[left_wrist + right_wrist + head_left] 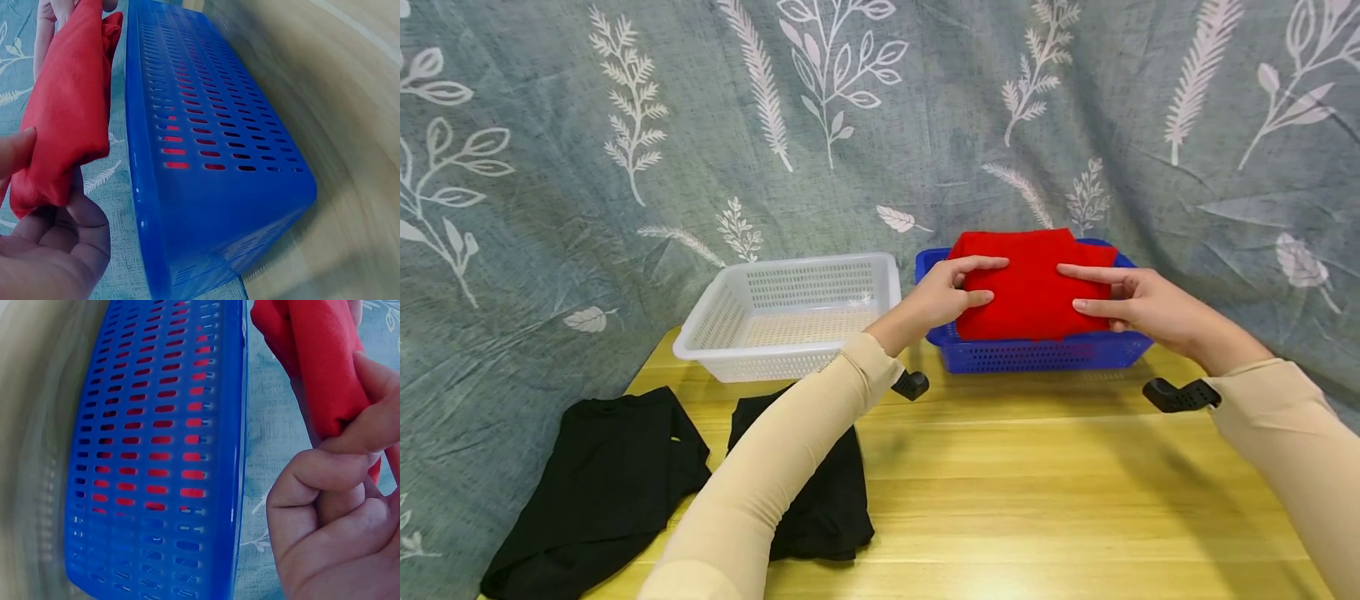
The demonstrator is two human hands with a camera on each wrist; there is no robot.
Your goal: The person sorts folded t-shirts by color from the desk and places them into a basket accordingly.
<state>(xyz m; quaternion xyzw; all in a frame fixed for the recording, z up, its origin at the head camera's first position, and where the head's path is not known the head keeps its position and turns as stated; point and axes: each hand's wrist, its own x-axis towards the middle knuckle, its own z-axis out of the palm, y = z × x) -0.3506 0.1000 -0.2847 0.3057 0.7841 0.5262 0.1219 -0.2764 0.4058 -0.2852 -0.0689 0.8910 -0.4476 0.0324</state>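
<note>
A folded red garment (1028, 292) is held between both hands over the blue plastic basket (1037, 357). My left hand (938, 293) pinches its left end, thumb on one face and fingers curled underneath in the left wrist view. At the right end, my right hand (1142, 307) grips it, with thumb and folded fingers (325, 519) closed on the fabric in the right wrist view. The garment stands above the basket's rim in both wrist views. More red cloth (126, 470) shows through the slots in the basket wall.
Left of the blue basket stands a white plastic basket (790, 360) with nothing visible inside. Two black garments lie on the wooden table (1037, 483): one (602, 483) at the far left, another (827, 492) partly hidden by my left sleeve. A patterned grey-green curtain (925, 108) hangs behind.
</note>
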